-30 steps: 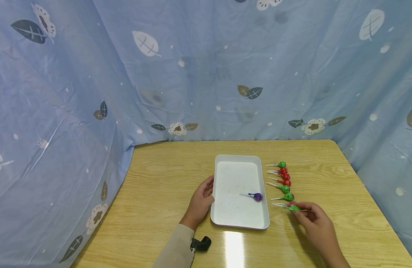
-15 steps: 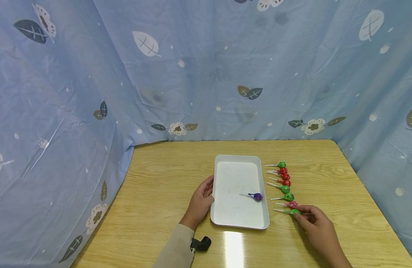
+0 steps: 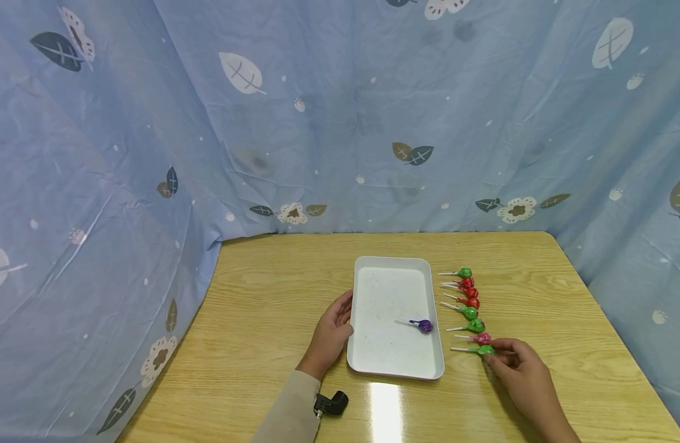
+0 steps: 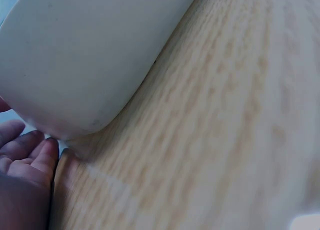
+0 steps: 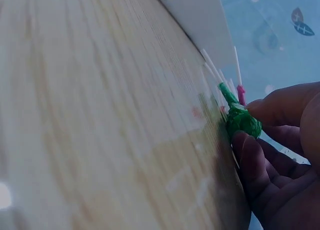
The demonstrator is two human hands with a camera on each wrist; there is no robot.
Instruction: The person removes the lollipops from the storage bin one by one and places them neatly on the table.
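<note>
In the head view, my left hand (image 3: 331, 336) holds the left side of a white tray (image 3: 395, 367), its fingertips at the tray's outer wall. A purple-wrapped lollipop (image 3: 425, 326) lies inside that tray. To the right, the thumb and fingers of my right hand (image 3: 519, 372) pinch the head of a green-wrapped lollipop (image 5: 243, 124), its white stick pointing left. Just beyond it is a pink lollipop (image 3: 483, 338), close to my fingertips. Farther back in the same column lie green (image 3: 476, 325) and red lollipops (image 3: 472, 302), sticks toward the tray.
The wooden table (image 3: 273, 277) extends around the tray on both sides. Blue patterned curtain (image 3: 329, 123) hangs behind the table and along its sides. A black strap device (image 3: 331, 403) sits at my left wrist.
My right hand has shifted slightly toward me with the green lollipop, which previously overlapped the pink one and now lies apart from it. My left hand and the tray stay put.
</note>
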